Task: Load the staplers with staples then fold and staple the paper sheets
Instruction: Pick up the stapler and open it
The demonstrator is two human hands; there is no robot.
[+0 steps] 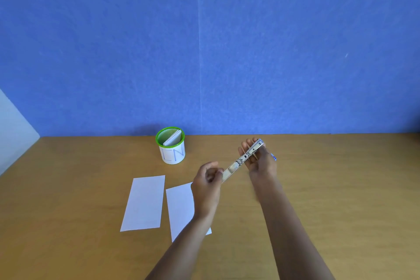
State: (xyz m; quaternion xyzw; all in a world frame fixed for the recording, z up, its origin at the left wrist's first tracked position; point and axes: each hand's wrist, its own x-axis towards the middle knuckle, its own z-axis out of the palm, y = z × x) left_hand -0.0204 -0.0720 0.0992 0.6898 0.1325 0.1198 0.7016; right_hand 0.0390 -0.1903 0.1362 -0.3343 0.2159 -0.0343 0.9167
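The desk (68, 188) runs back to a blue wall (204, 41), with its left edge cut by a pale panel (13, 129); the left and right parts of its top lie bare. A green-rimmed cup (171, 146) stands near the wall, folded white sheets upright inside it. Nearer, two papers lie flat just beside each other: the left paper (144, 203) fully shown, the right paper (180, 209) partly covered by the left forearm. The left hand (208, 180) is curled, fingertips pinching the near end of the stapler (243, 160). The stapler is swung open into a long metal strip, held in the air above the desk, slanting up to the right. The right hand (259, 161) grasps its far end, fingers wrapped behind it. A blue part shows past the right hand, mostly hidden. Whether staples sit in the channel is too small to tell.
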